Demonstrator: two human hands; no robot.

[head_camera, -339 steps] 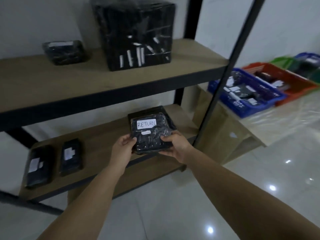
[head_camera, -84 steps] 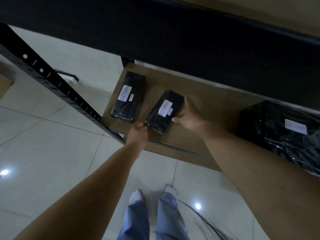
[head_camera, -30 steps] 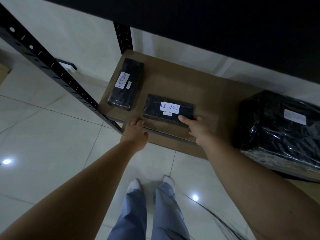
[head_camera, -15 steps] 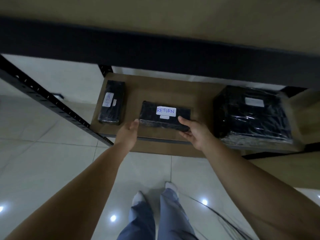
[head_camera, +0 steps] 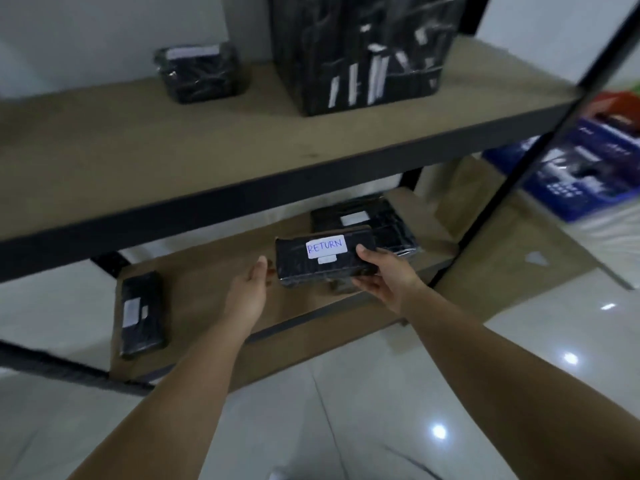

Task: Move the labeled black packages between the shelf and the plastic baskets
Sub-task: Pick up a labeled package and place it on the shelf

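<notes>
A flat black package with a white RETURN label (head_camera: 322, 259) is lifted above the lower shelf board (head_camera: 204, 271). My right hand (head_camera: 382, 275) grips its right end, thumb on top and fingers underneath. My left hand (head_camera: 251, 291) is open just left of the package, fingers straight, near its left end. Another labeled black package (head_camera: 140, 315) lies at the lower shelf's left. A larger black package (head_camera: 374, 218) lies behind the held one. A blue basket (head_camera: 588, 174) holding black packages sits at the right.
The upper shelf (head_camera: 207, 140) carries a small wrapped black package (head_camera: 201, 72) and a big black wrapped box (head_camera: 363, 46). A black shelf post (head_camera: 540, 150) slants between shelf and baskets. A red basket (head_camera: 613, 105) lies behind the blue one. Glossy floor tiles lie below.
The RETURN package has come up off the lower shelf in my right hand. My left hand let go of its left end. The view rose, showing the upper shelf and baskets.
</notes>
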